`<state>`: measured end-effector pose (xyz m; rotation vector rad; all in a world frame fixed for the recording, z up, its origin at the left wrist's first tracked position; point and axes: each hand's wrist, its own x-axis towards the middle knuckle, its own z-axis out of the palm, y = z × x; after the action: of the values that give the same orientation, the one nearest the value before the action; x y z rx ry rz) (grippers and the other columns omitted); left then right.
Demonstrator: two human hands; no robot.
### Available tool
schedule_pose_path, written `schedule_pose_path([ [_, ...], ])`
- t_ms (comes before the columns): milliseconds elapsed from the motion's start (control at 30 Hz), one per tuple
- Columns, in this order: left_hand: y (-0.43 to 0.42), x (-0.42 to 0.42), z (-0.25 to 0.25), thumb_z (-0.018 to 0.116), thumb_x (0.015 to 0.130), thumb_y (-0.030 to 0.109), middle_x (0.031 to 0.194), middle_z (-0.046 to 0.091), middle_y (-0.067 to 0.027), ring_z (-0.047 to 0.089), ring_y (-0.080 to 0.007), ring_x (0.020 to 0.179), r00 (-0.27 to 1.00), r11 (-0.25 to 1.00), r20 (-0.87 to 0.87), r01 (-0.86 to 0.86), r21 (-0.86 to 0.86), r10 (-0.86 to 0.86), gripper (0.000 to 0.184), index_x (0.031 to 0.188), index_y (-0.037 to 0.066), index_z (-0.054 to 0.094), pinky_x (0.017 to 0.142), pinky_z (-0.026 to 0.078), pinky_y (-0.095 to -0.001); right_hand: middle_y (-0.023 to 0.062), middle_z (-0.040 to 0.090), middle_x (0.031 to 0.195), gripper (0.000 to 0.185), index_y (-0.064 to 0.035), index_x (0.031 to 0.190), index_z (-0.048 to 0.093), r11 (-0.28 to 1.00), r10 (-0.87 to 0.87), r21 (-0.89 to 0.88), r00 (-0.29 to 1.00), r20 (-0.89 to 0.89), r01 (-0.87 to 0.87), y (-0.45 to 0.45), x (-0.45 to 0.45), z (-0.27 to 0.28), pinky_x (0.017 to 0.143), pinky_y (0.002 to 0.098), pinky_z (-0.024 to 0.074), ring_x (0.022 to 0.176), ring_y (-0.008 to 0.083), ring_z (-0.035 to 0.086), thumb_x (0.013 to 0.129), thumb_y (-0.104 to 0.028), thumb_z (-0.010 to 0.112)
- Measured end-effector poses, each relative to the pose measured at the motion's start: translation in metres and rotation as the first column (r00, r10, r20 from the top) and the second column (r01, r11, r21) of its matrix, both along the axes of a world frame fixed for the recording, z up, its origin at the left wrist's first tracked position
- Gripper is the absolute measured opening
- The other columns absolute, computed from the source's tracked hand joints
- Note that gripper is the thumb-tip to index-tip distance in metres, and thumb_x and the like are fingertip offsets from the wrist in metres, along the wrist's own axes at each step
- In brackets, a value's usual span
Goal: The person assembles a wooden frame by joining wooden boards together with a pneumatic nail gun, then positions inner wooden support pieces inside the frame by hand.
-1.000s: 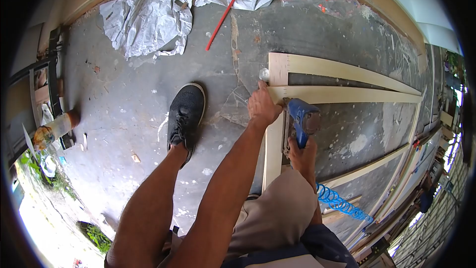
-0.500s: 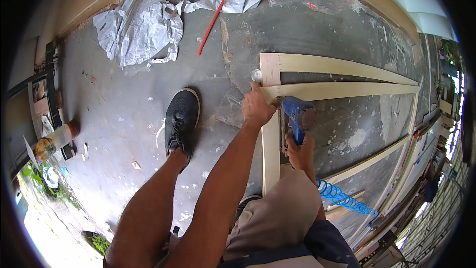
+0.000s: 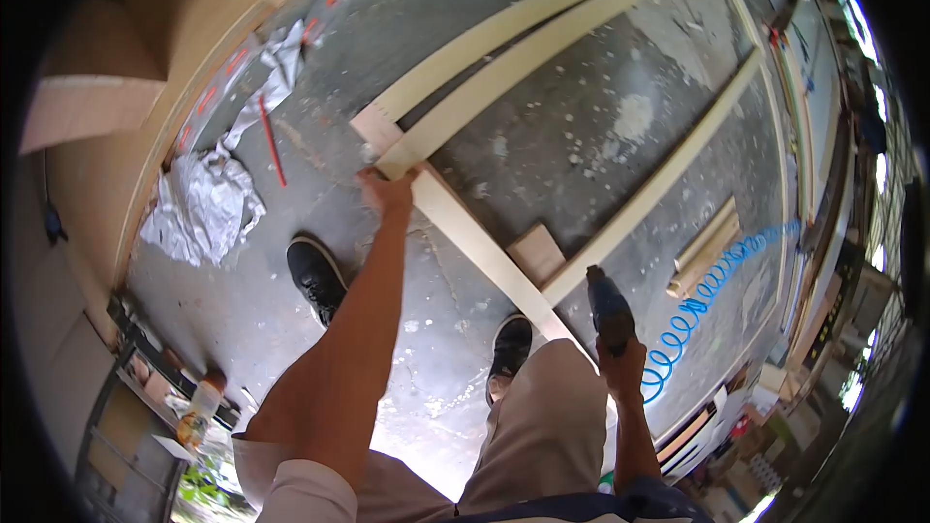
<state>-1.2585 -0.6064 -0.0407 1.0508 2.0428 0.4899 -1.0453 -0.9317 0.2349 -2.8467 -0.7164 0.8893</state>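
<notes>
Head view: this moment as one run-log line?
left hand on wooden frame at slat joint | right hand holding blue tool, away from that joint | red stick on floor

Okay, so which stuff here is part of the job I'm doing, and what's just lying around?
Seem part of the job:
- wooden frame, left hand on it
- blue tool in right hand
- blue coiled hose

Seem just lying around:
- crumpled paper
- red stick
- bottle

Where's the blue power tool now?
The blue power tool is in the right hand, right of centre in the head view, left of the coiled blue hose.
</notes>
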Motion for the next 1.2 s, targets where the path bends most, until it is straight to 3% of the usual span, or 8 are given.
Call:
schedule_pose_path([
  [67, 0.009, -0.003, 0.002, 0.099, 0.052, 0.039, 0.111, 0.065, -0.0202, 0.062, -0.0378, 0.105, 0.997, 0.998, -0.074, 0.019, -0.052, -0.023, 0.091, 0.118, 0.000, 0.051, 0.092, 0.050, -0.0461, 0.0250, 0.071, 0.087, 0.044, -0.0051, 0.119, 0.062, 0.997, -0.082, 0.000, 0.996, -0.041, 0.082, -0.039, -0.005, 0.037, 0.073, 0.0485, 0.0536, 0.087, 0.0454, 0.068, 0.078, -0.017, 0.075],
  [267, 0.008, -0.004, 0.022, 0.096, 0.060, 0.030, 0.109, 0.064, -0.0182, 0.063, -0.0348, 0.102, 0.995, 0.997, -0.098, -0.013, -0.071, 0.006, 0.083, 0.121, 0.000, 0.049, 0.091, 0.050, -0.0444, 0.0222, 0.071, 0.088, 0.053, -0.0129, 0.128, 0.059, 0.975, -0.168, -0.149, 0.986, -0.019, 0.163, -0.123, -0.018, 0.093, 0.074, 0.0510, 0.0531, 0.086, 0.0443, 0.068, 0.077, -0.018, 0.075],
  [367, -0.009, -0.027, 0.050, 0.091, 0.069, 0.028, 0.105, 0.062, -0.0154, 0.061, -0.0327, 0.097, 0.920, 0.929, -0.144, 0.369, 0.013, -0.363, 0.074, 0.124, 0.000, 0.051, 0.090, 0.049, -0.0455, 0.0223, 0.072, 0.088, 0.054, -0.0135, 0.128, 0.059, 0.961, -0.237, -0.163, 0.969, -0.066, 0.224, -0.154, -0.020, 0.114, 0.073, 0.0512, 0.0532, 0.085, 0.0438, 0.069, 0.077, -0.018, 0.075],
  [467, -0.036, -0.053, 0.115, 0.090, 0.068, 0.025, 0.099, 0.058, -0.0164, 0.057, -0.0352, 0.094, 0.652, 0.686, -0.325, 0.727, 0.013, -0.685, 0.066, 0.117, -0.001, 0.055, 0.086, 0.047, -0.0456, 0.0218, 0.072, 0.089, 0.052, -0.0127, 0.128, 0.060, 0.950, -0.286, -0.163, 0.950, -0.122, 0.265, -0.170, -0.013, 0.140, 0.073, 0.0507, 0.0545, 0.085, 0.0430, 0.069, 0.078, -0.020, 0.075],
  [567, -0.069, -0.072, 0.201, 0.086, 0.066, 0.023, 0.097, 0.061, -0.0210, 0.058, -0.0429, 0.093, 0.489, 0.536, -0.412, 0.844, 0.000, -0.769, 0.051, 0.105, 0.001, 0.060, 0.084, 0.046, -0.0521, 0.0206, 0.072, 0.096, 0.057, -0.0182, 0.131, 0.058, 0.973, -0.201, -0.159, 0.951, -0.237, 0.166, -0.190, 0.000, 0.181, 0.079, 0.0514, 0.0545, 0.090, 0.0413, 0.069, 0.078, -0.028, 0.075],
  [733, -0.117, -0.096, 0.295, 0.091, 0.062, 0.030, 0.090, 0.062, -0.0178, 0.060, -0.0385, 0.091, 0.476, 0.491, -0.471, 0.865, 0.100, -0.743, 0.053, 0.094, 0.002, 0.060, 0.081, 0.049, -0.0487, 0.0175, 0.073, 0.090, 0.060, -0.0214, 0.133, 0.057, 0.983, -0.150, -0.139, 0.953, -0.263, 0.117, -0.216, 0.039, 0.272, 0.078, 0.0503, 0.0566, 0.085, 0.0392, 0.071, 0.078, -0.034, 0.076],
  [867, -0.130, -0.046, 0.412, 0.092, 0.066, 0.035, 0.084, 0.068, -0.0148, 0.066, -0.0346, 0.086, 0.504, 0.539, -0.193, 0.795, -0.277, -0.842, 0.051, 0.094, 0.003, 0.063, 0.082, 0.052, -0.0444, 0.0165, 0.073, 0.099, 0.061, -0.0249, 0.135, 0.057, 0.970, -0.218, -0.162, 0.942, -0.253, 0.181, -0.228, 0.085, 0.337, 0.083, 0.0490, 0.0560, 0.093, 0.0372, 0.071, 0.078, -0.035, 0.076],
  [1200, -0.122, 0.137, 0.462, 0.090, 0.068, 0.042, 0.095, 0.073, -0.0161, 0.070, -0.0325, 0.095, 0.258, 0.283, -0.122, 0.810, -0.513, -0.958, 0.056, 0.099, 0.001, 0.068, 0.085, 0.054, -0.0406, 0.0170, 0.073, 0.102, 0.051, -0.0211, 0.123, 0.066, 0.913, -0.401, -0.144, 0.904, -0.146, 0.382, -0.244, 0.285, 0.405, 0.087, 0.0494, 0.0554, 0.096, 0.0381, 0.070, 0.076, -0.033, 0.077],
])
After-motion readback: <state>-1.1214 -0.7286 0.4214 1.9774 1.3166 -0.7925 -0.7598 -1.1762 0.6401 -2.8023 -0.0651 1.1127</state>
